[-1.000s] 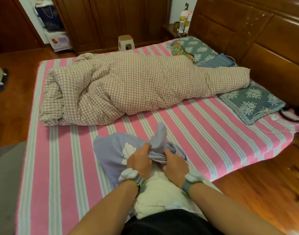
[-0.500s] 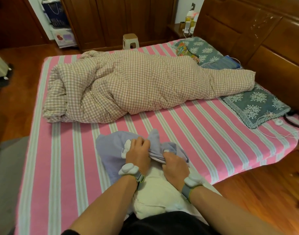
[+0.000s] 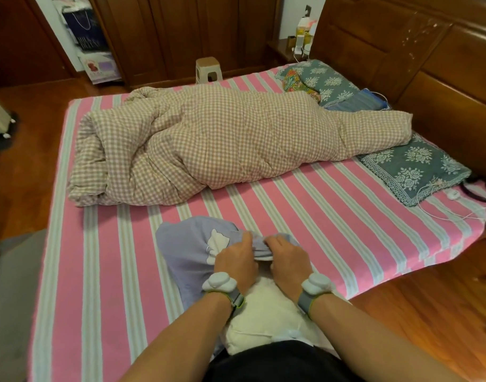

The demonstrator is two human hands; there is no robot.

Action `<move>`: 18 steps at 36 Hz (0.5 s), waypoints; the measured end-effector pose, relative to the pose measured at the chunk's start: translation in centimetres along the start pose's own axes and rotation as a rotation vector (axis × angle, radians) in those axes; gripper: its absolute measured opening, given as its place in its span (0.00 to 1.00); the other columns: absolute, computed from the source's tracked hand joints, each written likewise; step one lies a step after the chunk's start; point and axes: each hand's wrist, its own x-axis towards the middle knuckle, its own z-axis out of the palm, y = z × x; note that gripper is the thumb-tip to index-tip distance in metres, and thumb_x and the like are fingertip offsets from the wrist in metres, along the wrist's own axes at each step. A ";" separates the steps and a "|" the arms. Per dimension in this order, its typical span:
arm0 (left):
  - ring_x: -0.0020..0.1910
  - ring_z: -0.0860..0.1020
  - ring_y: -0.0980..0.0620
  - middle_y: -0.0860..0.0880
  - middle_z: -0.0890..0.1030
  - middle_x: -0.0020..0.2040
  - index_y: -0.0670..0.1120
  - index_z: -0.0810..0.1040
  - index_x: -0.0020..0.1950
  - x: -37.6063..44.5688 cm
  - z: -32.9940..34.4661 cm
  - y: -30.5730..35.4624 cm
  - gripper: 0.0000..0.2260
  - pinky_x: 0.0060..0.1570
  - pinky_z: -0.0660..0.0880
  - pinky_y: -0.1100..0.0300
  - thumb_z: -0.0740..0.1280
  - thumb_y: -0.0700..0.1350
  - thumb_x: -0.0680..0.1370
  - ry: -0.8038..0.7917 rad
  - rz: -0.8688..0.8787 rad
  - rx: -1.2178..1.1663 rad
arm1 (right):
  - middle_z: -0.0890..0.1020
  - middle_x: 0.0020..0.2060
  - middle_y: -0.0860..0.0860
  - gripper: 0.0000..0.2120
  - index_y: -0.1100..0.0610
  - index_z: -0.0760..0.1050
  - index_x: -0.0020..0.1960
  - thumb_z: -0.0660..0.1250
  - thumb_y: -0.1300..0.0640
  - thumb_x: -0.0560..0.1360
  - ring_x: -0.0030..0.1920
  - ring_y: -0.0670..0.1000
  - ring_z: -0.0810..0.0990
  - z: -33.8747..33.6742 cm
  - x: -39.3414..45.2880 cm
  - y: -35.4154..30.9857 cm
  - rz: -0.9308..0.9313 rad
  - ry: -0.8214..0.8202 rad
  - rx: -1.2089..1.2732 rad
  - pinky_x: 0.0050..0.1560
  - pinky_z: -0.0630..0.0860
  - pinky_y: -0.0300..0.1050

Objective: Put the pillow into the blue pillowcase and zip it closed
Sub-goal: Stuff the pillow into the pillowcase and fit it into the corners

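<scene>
Low in the centre of the frame, my left hand [image 3: 234,260] and right hand [image 3: 287,260] sit side by side, each with fingers curled around the bunched mouth of the blue pillowcase [image 3: 185,252]. The white pillow [image 3: 264,318] lies below them, its near end still bare against my body. I judge I'm mid-stuffing; next I need to draw the opening toward me over the pillow before zipping.
</scene>
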 end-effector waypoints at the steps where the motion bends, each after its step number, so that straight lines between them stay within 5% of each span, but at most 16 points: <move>1: 0.40 0.80 0.40 0.45 0.82 0.42 0.47 0.67 0.59 0.3 -0.1 0.1 0.12 0.33 0.68 0.54 0.59 0.39 0.76 0.008 -0.039 0.013 | 0.81 0.38 0.51 0.16 0.54 0.79 0.47 0.69 0.68 0.62 0.33 0.55 0.78 0.1 0.1 -0.1 -0.005 0.006 0.029 0.25 0.74 0.46; 7: 0.45 0.78 0.43 0.48 0.79 0.40 0.48 0.64 0.59 1.3 -0.9 -1.1 0.11 0.38 0.69 0.53 0.57 0.38 0.78 0.044 -0.151 -0.007 | 0.80 0.29 0.53 0.07 0.50 0.76 0.47 0.66 0.57 0.69 0.27 0.58 0.77 -0.2 0.2 -1.7 -0.056 -0.085 0.060 0.23 0.73 0.49; 13: 0.32 0.71 0.46 0.48 0.72 0.42 0.48 0.72 0.51 1.6 0.4 -3.0 0.12 0.26 0.65 0.53 0.69 0.38 0.71 0.142 -0.054 -0.046 | 0.77 0.24 0.52 0.10 0.48 0.77 0.42 0.75 0.51 0.63 0.22 0.55 0.74 -0.2 0.3 -2.7 -0.067 -0.069 -0.076 0.18 0.67 0.43; 18: 0.45 0.81 0.45 0.49 0.83 0.47 0.50 0.78 0.57 1.3 0.5 -1.9 0.15 0.42 0.76 0.53 0.68 0.39 0.72 0.162 -0.048 -0.273 | 0.81 0.33 0.55 0.11 0.52 0.77 0.52 0.64 0.58 0.70 0.30 0.58 0.78 -0.4 0.7 -1.5 -0.034 -0.181 -0.026 0.27 0.73 0.49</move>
